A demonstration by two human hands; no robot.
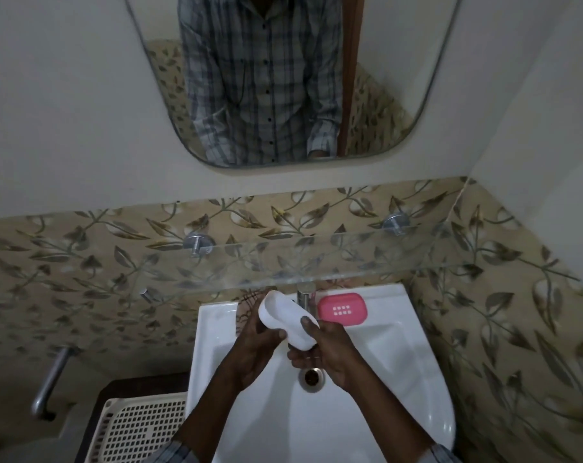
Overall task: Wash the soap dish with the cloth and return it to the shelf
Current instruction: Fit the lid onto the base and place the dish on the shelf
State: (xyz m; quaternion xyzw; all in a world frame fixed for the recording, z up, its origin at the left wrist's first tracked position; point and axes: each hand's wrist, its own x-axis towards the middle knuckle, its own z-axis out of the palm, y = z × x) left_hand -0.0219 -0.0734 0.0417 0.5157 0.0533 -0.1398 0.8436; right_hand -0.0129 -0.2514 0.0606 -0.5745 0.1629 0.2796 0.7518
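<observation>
A white oval soap dish part (285,317) is held tilted above the white sink (400,345), its hollow side facing up and left. My left hand (256,349) grips its lower left side with the thumb on the rim. My right hand (326,349) grips its near end, thumb on top and fingers curled beneath. A pink perforated soap dish insert (341,309) lies on the sink's back ledge to the right of the tap (305,295). A patterned cloth (248,305) shows partly behind the dish on the back left ledge. The glass shelf (350,259) spans the wall above the sink.
The sink drain (311,379) sits just below my hands. A cream perforated basket (133,429) stands on a dark stand at lower left, beside a metal pipe (49,382). A mirror (283,78) hangs above the shelf.
</observation>
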